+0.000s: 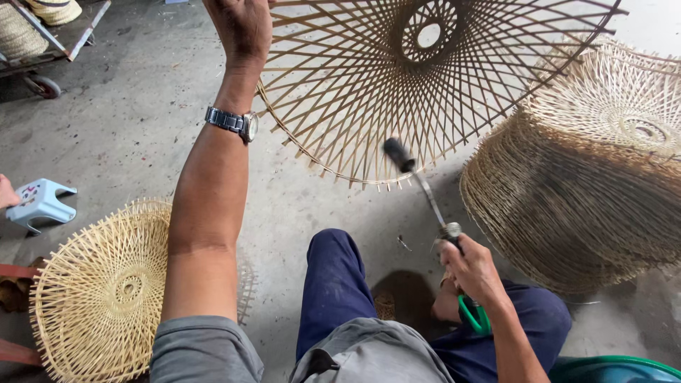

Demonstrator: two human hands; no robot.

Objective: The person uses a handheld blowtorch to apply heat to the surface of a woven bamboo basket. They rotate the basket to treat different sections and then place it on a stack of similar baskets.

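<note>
My left hand (240, 28) grips a woven bamboo frame (425, 85) aloft; my right hand (474, 268) clasps a hammer (418, 181) beside stacked frames (589, 191).

The woven shade (397, 92) was matt bamboo strips; the tool (425, 195) glossy metal; the floor (128, 120) rough concrete.

You're sitting on a bare grey concrete floor (135, 120), stained and scuffed, lit by flat daylight. Top left there's a wheeled metal cart (42, 67) loaded with what looks like more woven stuff, though it's cropped so hard to be sure. A small pale blue plastic stool (39, 202) sits at the left edge, and a green tub rim (617, 369) pokes in bottom right.
</note>
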